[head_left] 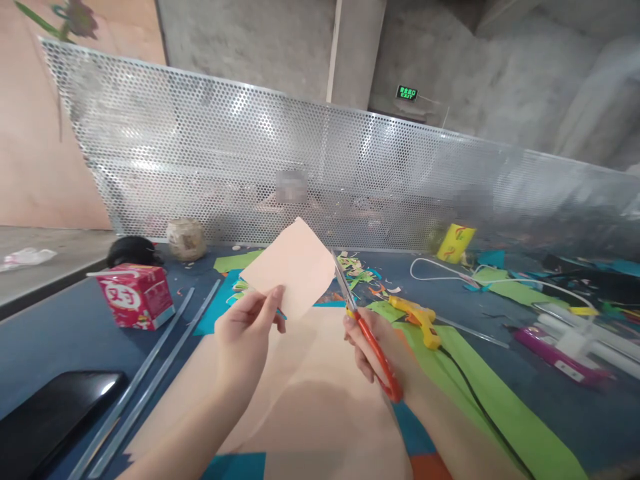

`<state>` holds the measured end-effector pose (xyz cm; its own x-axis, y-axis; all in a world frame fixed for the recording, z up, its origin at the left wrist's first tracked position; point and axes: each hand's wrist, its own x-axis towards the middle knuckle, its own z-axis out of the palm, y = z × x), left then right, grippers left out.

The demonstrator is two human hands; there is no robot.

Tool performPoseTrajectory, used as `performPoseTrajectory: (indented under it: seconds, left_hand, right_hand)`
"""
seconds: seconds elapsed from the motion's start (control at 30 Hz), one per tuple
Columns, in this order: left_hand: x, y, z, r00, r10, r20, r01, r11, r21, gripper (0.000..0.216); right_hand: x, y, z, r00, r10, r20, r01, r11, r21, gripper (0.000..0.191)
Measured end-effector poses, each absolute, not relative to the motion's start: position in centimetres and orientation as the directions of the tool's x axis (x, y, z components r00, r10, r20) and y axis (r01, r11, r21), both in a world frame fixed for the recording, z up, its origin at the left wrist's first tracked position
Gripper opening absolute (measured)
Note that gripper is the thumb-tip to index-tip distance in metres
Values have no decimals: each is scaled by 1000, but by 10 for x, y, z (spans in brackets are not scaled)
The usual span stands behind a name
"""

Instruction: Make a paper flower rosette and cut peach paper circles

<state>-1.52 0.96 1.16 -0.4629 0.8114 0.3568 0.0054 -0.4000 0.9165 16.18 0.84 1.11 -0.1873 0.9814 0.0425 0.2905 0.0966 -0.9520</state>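
Note:
My left hand (253,320) pinches the lower edge of a pale pink piece of paper (295,267), holding it up above the table. Orange-handled scissors (367,333) are in my right hand (370,350), their blades pointing up and away beside the paper's right corner. Whether the blades touch the paper I cannot tell. Beneath both hands lies a large pale pink sheet (320,400), partly covered by my forearms. Blue sheets (235,467) show from under it.
To the left are a red drink carton (137,297), clear glue sticks (150,387) and a black phone (60,413). A yellow glue gun (420,320) lies on green paper (480,380) at right, near a purple power strip (560,357). Paper scraps (360,273) lie before a perforated metal screen (225,153).

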Motion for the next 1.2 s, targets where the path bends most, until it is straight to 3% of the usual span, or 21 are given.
performPoseTrajectory:
  seconds: [0.2, 0.57, 1.03, 1.2]
  left_hand:
    - [-21, 16, 14, -499, 786, 364, -73, -457, 887, 17]
    - [-20, 9, 18, -448, 768, 458, 201, -412, 888, 18]
    - [-24, 13, 22, -544, 720, 431, 175, -406, 897, 21]
    - [-25, 14, 22, -536, 723, 437, 214, -384, 898, 20]
  right_hand:
    - [162, 12, 6, -202, 979, -25, 291, 36, -956, 38]
    - [164, 13, 10, -218, 975, 50, 366, 129, -922, 35]
    - [164, 15, 3, -214, 976, -32, 301, 35, -953, 39]
    - [163, 15, 3, -205, 979, 3, 326, 71, -943, 41]
